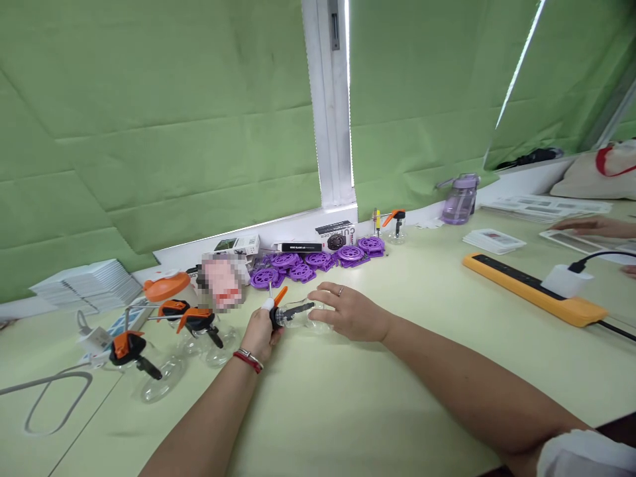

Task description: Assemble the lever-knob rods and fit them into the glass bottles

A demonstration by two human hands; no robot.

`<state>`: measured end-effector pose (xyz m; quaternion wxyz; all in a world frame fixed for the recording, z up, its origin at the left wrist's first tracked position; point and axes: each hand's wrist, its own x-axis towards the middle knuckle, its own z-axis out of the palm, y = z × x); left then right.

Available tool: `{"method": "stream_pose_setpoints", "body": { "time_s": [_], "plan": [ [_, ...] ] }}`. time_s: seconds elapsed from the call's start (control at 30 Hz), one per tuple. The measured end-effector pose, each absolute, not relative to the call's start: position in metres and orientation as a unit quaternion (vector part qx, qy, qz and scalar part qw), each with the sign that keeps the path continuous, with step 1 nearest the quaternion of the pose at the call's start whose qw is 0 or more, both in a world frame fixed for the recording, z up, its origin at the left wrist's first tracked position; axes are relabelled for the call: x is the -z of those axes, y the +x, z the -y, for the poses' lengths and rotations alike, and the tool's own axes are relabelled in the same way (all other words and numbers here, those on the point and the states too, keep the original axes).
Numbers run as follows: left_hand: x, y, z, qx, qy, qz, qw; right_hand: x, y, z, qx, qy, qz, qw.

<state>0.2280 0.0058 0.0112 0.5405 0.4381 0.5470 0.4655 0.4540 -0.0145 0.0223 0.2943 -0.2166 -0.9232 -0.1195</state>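
Observation:
A clear spray bottle (294,314) with a black collar and an orange trigger lies tilted on its side between my hands. My left hand (260,335) is closed around its head, where something white also shows. Curled over the bottle's base end is my right hand (348,314), with a ring on one finger. Beyond them runs a row of purple round cup holders (301,271). To the left stand more clear bottles with orange triggers, one of them a nearer spray bottle (163,379).
An orange power strip (527,288) with a white charger (566,281) lies right. A co-worker's hand (591,226) rests on cards beyond it. A purple water bottle (460,200) stands by the wall. Left are stacked white boxes (89,288) and a loose grey cable (54,381).

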Motion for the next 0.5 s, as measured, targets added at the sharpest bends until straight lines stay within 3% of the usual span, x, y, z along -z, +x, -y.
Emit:
{"method": "stream_pose_setpoints", "body": {
  "time_s": [0.5],
  "plan": [
    [-0.01,0.228,-0.006,-0.477,0.434,-0.552,0.529,-0.012,0.452,0.012,0.135,-0.217,0.919,0.301]
  ]
}}
